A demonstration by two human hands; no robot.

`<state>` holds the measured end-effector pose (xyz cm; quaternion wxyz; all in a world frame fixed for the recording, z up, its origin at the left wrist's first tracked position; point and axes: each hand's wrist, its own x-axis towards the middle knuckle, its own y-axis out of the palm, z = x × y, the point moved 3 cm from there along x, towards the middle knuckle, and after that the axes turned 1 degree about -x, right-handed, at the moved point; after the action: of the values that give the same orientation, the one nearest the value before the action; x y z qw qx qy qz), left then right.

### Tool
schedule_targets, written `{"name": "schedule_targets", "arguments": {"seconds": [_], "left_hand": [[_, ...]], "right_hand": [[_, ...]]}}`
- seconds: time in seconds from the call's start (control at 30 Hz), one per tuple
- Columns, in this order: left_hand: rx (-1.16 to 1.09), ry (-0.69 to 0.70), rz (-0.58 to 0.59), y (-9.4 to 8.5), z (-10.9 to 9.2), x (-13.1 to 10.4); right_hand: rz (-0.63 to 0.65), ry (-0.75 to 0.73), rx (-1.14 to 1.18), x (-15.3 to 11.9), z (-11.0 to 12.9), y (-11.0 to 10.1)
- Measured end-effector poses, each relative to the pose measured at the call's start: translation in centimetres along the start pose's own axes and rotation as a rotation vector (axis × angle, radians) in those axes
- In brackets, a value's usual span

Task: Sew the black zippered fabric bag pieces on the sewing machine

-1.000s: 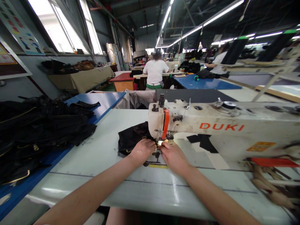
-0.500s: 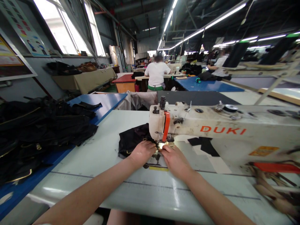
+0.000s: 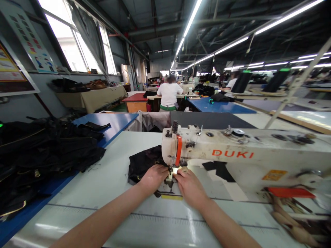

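Observation:
A black fabric piece [image 3: 143, 162] lies on the pale table left of the needle area of a white sewing machine [image 3: 201, 144] marked DUKI. My left hand [image 3: 154, 177] rests on the near right edge of this fabric, its fingers pressed together close to the presser foot. On the other side of the needle, my right hand [image 3: 190, 184] has its fingers bent together at the lit needle plate; whatever is under its fingertips is too small to make out. Both hands are beside the needle, a narrow gap apart.
Black garments with zippers [image 3: 51, 148] are heaped on a blue table [image 3: 121, 120] at left. Black and white scraps [image 3: 219, 170] lie under the machine arm. A person in white [image 3: 169, 93] sits further ahead. Thread cones [image 3: 241, 82] stand at right.
The camera view has tilted up a little, so the machine and table appear lower. Both hands remain at the needle, with the black fabric in nearly the same place.

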<state>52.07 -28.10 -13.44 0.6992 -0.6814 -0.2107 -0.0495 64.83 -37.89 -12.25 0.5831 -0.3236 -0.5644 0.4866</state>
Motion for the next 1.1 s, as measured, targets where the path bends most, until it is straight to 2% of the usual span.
{"name": "schedule_targets", "arguments": {"seconds": [0.87, 0.97, 1.1], "left_hand": [[-0.02, -0.051, -0.013, 0.4, 0.2, 0.1], [-0.018, -0.055, -0.005, -0.3, 0.0, -0.6], [-0.015, -0.048, 0.0, -1.6, -0.8, -3.1]], "right_hand": [[-0.034, 0.023, 0.021, -0.4, -0.2, 0.1], [-0.029, 0.018, 0.026, -0.5, -0.1, 0.0], [-0.062, -0.012, 0.038, -0.6, -0.3, 0.2]]}}
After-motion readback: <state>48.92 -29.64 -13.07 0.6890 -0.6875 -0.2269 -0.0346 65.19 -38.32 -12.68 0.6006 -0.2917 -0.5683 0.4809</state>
